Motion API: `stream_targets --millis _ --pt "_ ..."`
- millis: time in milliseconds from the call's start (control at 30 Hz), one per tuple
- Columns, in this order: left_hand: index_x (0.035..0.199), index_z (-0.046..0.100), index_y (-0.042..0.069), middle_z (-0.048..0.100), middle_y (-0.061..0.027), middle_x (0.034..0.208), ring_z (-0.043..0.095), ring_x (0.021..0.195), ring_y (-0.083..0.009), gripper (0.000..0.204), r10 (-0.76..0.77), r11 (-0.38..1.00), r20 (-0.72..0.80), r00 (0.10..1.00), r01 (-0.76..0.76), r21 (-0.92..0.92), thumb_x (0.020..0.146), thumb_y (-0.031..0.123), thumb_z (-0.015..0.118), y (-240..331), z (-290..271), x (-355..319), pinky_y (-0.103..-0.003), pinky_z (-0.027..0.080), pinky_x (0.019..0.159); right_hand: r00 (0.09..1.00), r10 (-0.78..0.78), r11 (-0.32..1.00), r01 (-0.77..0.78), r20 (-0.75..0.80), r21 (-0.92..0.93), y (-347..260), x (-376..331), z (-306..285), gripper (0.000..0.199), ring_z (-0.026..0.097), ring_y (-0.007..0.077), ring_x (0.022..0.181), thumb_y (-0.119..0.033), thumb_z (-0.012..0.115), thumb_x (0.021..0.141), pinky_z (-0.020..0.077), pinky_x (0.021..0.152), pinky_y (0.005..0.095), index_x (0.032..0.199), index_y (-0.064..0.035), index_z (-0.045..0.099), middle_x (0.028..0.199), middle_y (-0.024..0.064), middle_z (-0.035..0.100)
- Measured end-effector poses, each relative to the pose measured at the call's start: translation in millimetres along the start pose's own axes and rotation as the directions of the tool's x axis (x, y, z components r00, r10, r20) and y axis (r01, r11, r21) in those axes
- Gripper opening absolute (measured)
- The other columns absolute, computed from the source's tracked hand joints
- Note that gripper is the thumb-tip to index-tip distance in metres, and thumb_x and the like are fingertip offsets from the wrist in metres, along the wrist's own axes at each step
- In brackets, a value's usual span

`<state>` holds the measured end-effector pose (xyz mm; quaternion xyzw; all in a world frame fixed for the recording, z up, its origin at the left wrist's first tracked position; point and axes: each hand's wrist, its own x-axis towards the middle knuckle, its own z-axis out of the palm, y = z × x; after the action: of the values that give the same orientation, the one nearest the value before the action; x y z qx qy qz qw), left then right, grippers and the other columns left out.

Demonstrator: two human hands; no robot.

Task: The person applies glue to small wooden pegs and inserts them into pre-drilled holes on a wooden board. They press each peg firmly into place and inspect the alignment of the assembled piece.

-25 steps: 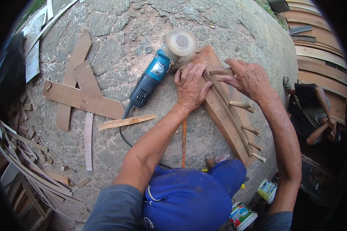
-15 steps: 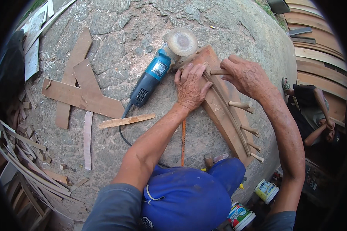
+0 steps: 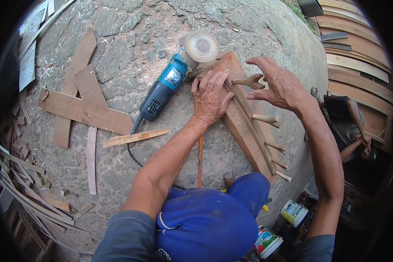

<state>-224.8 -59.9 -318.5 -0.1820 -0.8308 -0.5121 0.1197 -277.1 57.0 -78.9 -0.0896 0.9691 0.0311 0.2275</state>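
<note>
Hands: left (image 3: pixel 210 99) presses wooden rack (image 3: pixel 249 122); right (image 3: pixel 280 85) hovers open above it.

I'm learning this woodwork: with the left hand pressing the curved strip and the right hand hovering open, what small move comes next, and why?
Probably lower the right hand onto the top peg and grip it: the left hand already pins the curved strip flat.

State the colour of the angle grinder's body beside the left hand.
Teal-blue with a black rear grip, seen in the head view: angle grinder.
</note>
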Motion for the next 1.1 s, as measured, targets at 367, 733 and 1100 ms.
stream_targets --millis 367,733,1100 --pt "0.142 0.049 0.015 0.052 -0.0024 0.142 0.035 0.141 -0.0252 0.071 0.004 1.000 -0.013 1.000 -0.004 0.007 0.082 0.038 0.078 3 1 1 -0.048 0.018 0.117 0.889 -0.450 0.738 0.424 0.085 -0.525 17 1 26 0.018 0.060 0.0180 0.095 -0.023 0.062 0.091 0.0520 0.077 0.0337 0.103 -0.0100 0.059 0.098 0.0030 0.056" --pt "0.142 0.050 0.016 0.051 -0.0025 0.142 0.033 0.142 -0.0244 0.072 -0.011 1.000 -0.019 1.000 0.012 0.020 0.080 0.039 0.079 1 1 0 -0.048 0.018 0.117 0.984 -0.107 0.981 0.128 0.144 -0.144 13 25 30 0.037 0.070 0.0389 0.073 -0.036 0.064 0.096 0.0542 0.067 0.0484 0.085 -0.0002 0.063 0.072 0.0226 0.066" --pt "0.142 0.048 0.016 0.051 -0.0041 0.141 0.034 0.142 -0.0263 0.070 0.013 1.000 -0.014 1.000 -0.013 0.027 0.083 0.039 0.077 2 1 2 -0.050 0.018 0.117 0.985 0.098 0.989 -0.113 0.139 0.100 20 33 45 0.048 0.069 0.0405 0.073 -0.041 0.061 0.096 0.0535 0.069 0.0480 0.083 0.0042 0.068 0.072 0.0249 0.066"
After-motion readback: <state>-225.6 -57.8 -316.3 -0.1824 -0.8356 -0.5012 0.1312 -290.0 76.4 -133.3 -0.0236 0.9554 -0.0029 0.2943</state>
